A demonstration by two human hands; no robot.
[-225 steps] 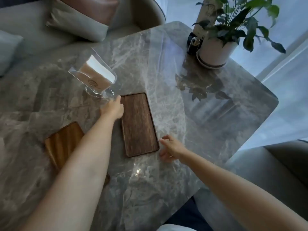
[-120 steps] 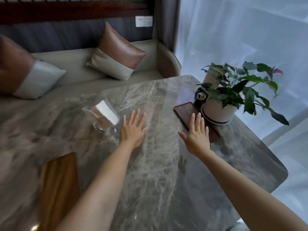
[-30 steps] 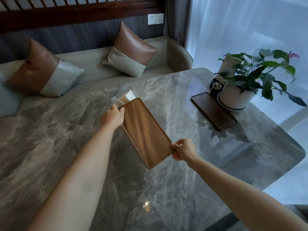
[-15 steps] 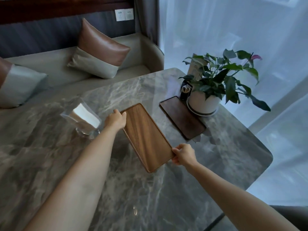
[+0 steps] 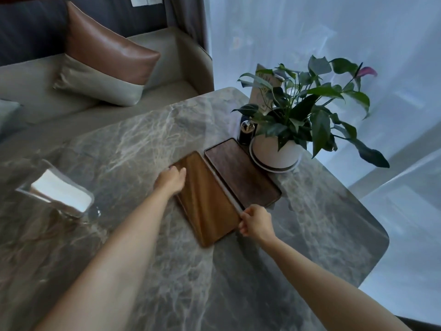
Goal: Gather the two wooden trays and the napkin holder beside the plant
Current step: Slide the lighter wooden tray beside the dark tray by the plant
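A dark wooden tray (image 5: 242, 175) lies flat on the marble table (image 5: 143, 130), right against the white pot of the plant (image 5: 300, 115). A lighter wooden tray (image 5: 207, 201) sits alongside it on the left, edge to edge. My left hand (image 5: 170, 180) grips the light tray's far left corner. My right hand (image 5: 255, 222) pinches its near right corner. The clear napkin holder (image 5: 59, 197), filled with white napkins, stands apart at the table's left side.
A small black object with a shiny knob (image 5: 247, 131) and a paper card (image 5: 263, 89) stand behind the plant pot. A sofa with a brown and grey cushion (image 5: 102, 68) runs along the table's far side. Sheer curtains (image 5: 310, 32) hang at the right.
Both hands carried the light tray right and lowered it next to the dark tray. Earlier, the dark tray was moved beside the plant.
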